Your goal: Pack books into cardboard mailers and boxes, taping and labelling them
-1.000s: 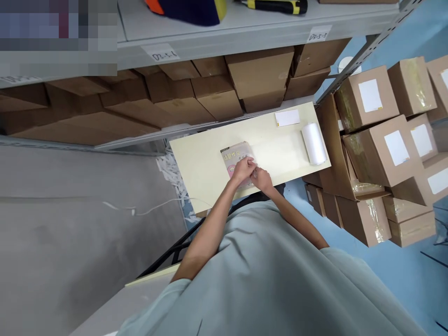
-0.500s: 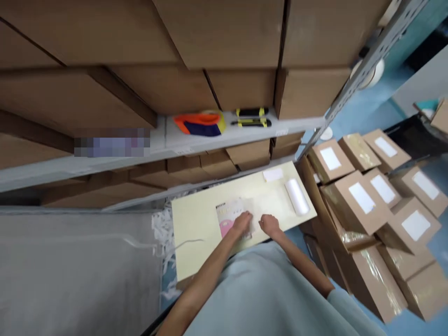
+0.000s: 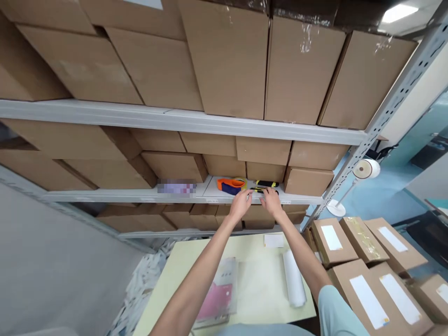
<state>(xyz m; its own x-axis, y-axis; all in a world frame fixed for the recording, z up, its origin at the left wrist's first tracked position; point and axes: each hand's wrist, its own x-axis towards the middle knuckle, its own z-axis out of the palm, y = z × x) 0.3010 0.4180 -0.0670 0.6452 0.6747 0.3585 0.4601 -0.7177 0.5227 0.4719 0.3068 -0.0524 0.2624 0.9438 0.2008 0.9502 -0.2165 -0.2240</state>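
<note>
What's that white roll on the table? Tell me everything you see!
The white roll is a long, smooth tube shape, a little shiny, maybe thin plastic wound up. It lies on its side on the pale yellow table, near the right edge. The table is under it, and neither hand is touching it. I can't see what's inside.

Nearer yellow-black cutter (image 3: 258, 190), lying on shelf (image 3: 209, 191)

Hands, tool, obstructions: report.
Left hand, right hand: at nearer yellow-black tool on shelf, grip unclear. Second tool behind. Orange item near left hand.
</note>
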